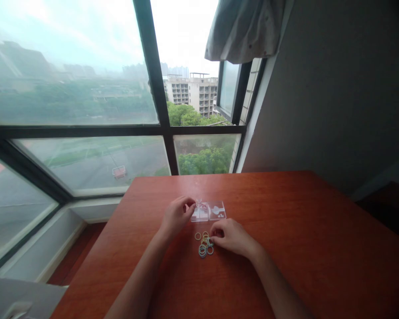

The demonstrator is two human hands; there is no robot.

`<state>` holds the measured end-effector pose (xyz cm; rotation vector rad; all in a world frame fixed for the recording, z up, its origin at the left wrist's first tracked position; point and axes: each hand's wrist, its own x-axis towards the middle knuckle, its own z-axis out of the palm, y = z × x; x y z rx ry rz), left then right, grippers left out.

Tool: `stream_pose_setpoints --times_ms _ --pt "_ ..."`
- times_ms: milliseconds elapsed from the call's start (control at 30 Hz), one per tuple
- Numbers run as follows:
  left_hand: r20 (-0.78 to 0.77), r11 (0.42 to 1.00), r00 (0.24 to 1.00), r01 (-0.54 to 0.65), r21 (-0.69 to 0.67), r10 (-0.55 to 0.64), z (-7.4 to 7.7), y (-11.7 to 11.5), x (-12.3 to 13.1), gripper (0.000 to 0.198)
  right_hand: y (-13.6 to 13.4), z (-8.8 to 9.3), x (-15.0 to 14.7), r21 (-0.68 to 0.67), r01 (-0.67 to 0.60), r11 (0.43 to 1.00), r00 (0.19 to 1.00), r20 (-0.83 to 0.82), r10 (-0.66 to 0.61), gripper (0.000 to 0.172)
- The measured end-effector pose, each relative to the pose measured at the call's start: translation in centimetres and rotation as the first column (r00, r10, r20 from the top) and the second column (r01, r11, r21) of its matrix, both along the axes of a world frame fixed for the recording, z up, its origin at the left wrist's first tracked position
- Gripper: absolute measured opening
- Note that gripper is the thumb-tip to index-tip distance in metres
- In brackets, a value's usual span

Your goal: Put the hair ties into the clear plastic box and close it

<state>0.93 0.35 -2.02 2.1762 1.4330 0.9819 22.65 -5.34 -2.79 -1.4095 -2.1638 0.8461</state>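
Observation:
A small clear plastic box lies opened flat on the reddish wooden table. My left hand rests at the box's left edge, fingers pinched together against it. Just in front of the box lies a little heap of several small coloured rubber bands, yellow, blue and green. My right hand sits right beside the heap, fingertips curled and pinching at the bands on its right side. What exactly each pinch holds is too small to see.
A large window with dark frames stands behind the table's far edge, and a grey wall rises on the right. A rolled grey curtain hangs above. A white object sits at the bottom left.

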Motion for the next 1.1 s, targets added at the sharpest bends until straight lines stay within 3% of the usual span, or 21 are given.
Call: stream_pose_setpoints --times_ms 567,800,967,1100 --pt "-0.106 0.996 0.991 0.083 -0.022 -0.085 1.2 -0.5 0.0 0.011 -0.1 0.1 -0.1 0.020 0.009 1.000 1.000 0.008 -0.009 0.009" --pt "-0.008 0.985 0.991 0.131 -0.112 -0.132 1.0 -0.7 0.6 0.014 0.5 -0.4 -0.4 0.005 0.086 0.996 0.982 -0.172 -0.084 0.005" --pt "0.082 0.945 0.967 0.252 -0.207 -0.240 1.5 -1.5 1.7 0.014 1.1 -0.8 -0.7 0.022 0.232 0.972 0.928 -0.306 -0.214 0.008" --pt "0.118 0.914 0.941 0.335 -0.229 -0.316 1.9 -2.1 2.5 0.014 1.1 -0.8 -0.7 0.009 0.275 0.961 0.886 -0.391 -0.250 0.012"
